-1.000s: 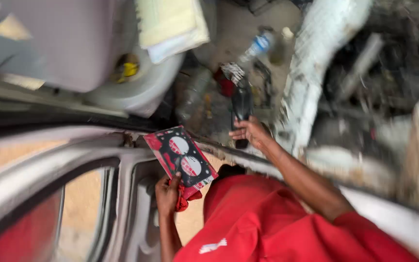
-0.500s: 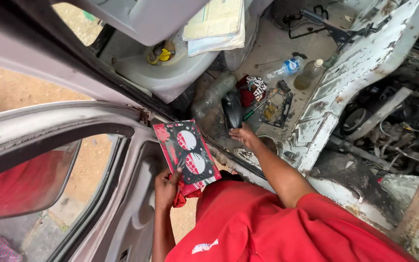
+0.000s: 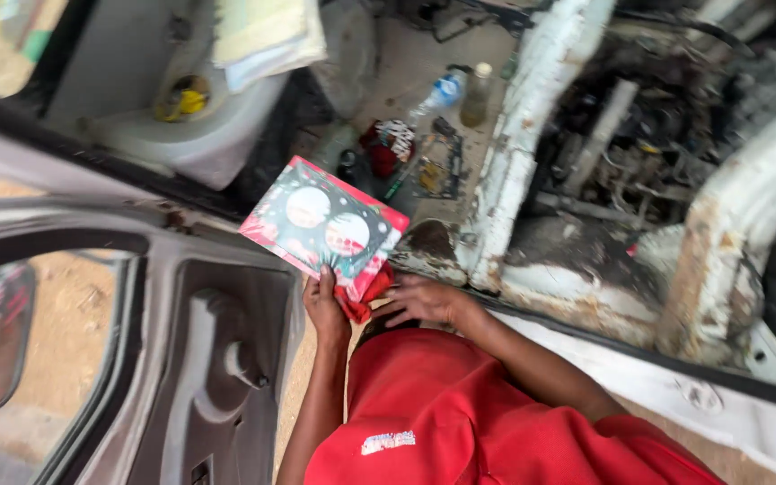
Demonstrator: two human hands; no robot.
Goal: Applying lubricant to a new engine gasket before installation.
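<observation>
Red shirt (image 3: 460,422): nearest the camera, filling the lower middle of the view.

Left hand (image 3: 327,308): raised from the lower middle, fingers curled and clamped on the near edge of a flat packet (image 3: 323,226); thumb side pressed against the packet's underside.

Flat packet: red and dark card with two pale round windows, held tilted above the door sill, near corner just over a red rag (image 3: 365,292).

Red rag: bunched beneath the packet, between the two hands, touching the left palm.

Right hand (image 3: 424,301): laid flat beside the rag, fingers spread and loosely extended toward the packet's lower corner; fingertips at or touching the rag, nothing gripped, exact contact not clear.

Open car door (image 3: 208,359): grey inner panel, left of the arms, swung outward.

Door sill (image 3: 514,296): rusted white metal, just beyond the right hand.

Cabin floor (image 3: 406,81): farther off, strewn with a clear plastic bottle (image 3: 437,94), a second amber bottle (image 3: 475,94) just beside it, and small dark tools.

Grey seat (image 3: 163,108): far left, papers (image 3: 267,36) stacked on top.

Exposed engine parts (image 3: 621,153): far right, behind the white pillar.
</observation>
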